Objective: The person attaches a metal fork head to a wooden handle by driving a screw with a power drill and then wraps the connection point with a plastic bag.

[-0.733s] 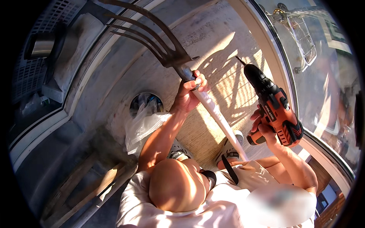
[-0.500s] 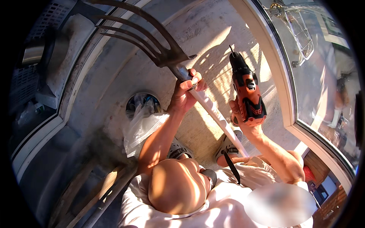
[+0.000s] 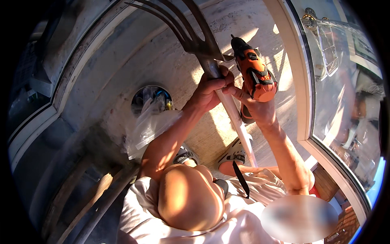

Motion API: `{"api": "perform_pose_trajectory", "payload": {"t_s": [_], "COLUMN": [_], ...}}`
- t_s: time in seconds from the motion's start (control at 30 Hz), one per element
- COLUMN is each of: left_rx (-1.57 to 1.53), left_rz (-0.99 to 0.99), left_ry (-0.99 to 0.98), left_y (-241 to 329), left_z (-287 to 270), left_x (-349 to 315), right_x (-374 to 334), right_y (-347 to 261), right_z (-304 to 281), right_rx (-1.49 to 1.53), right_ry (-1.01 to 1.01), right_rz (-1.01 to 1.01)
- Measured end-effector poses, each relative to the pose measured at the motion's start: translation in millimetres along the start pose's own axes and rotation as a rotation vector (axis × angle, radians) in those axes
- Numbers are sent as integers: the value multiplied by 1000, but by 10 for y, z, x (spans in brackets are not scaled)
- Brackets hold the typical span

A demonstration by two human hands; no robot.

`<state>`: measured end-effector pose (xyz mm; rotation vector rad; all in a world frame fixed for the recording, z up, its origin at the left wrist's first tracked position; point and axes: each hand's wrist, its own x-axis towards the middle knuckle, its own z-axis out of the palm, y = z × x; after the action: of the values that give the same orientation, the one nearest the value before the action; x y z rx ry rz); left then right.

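Observation:
A large garden fork point(image 3: 199, 46) with several long curved dark tines slants across the middle, its tines up and to the left. Its pale handle point(image 3: 232, 112) runs down between my clog-covered feet. My left hand point(image 3: 209, 90) is closed around the shaft just below the metal socket. To the right, my right hand point(image 3: 262, 110) grips an orange and black cordless drill point(image 3: 252, 67), which points up with a thin bit in its chuck. The fingertips of my right hand are close to my left hand at the shaft; whether they touch it I cannot tell.
A round container point(image 3: 170, 97) with cables or similar items stands left of my arm, a clear plastic bag point(image 3: 152, 128) spilling over it. Several wooden poles point(image 3: 93, 199) lean at lower left. A white-framed glass pane point(image 3: 302, 81) bounds the right; a metal rack point(image 3: 328, 49) shows behind it.
My right hand has brought the drill up and left, close to the fork's socket. The fork has shifted right and stands steeper, still in my left hand.

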<state>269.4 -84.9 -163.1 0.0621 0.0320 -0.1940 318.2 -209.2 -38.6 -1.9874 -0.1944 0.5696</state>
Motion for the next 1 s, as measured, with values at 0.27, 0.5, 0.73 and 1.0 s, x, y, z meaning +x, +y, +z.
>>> {"api": "perform_pose_trajectory", "payload": {"t_s": [0.27, 0.5, 0.73, 1.0], "left_rx": [-50, -53, -28, 71], "left_rz": [18, -4, -15, -18], "left_ry": [20, -5, -23, -134], "left_y": [-16, -8, 54, 36], "left_z": [9, -51, -21, -63], "left_x": [57, 22, -11, 13], "right_x": [70, 67, 99, 70], "right_y": [17, -6, -54, 124], "right_z": [10, 99, 131, 32], "right_rx": [-38, 37, 187, 81], "right_ry": [-42, -78, -139, -159], "right_rz": [-24, -44, 50, 48]}}
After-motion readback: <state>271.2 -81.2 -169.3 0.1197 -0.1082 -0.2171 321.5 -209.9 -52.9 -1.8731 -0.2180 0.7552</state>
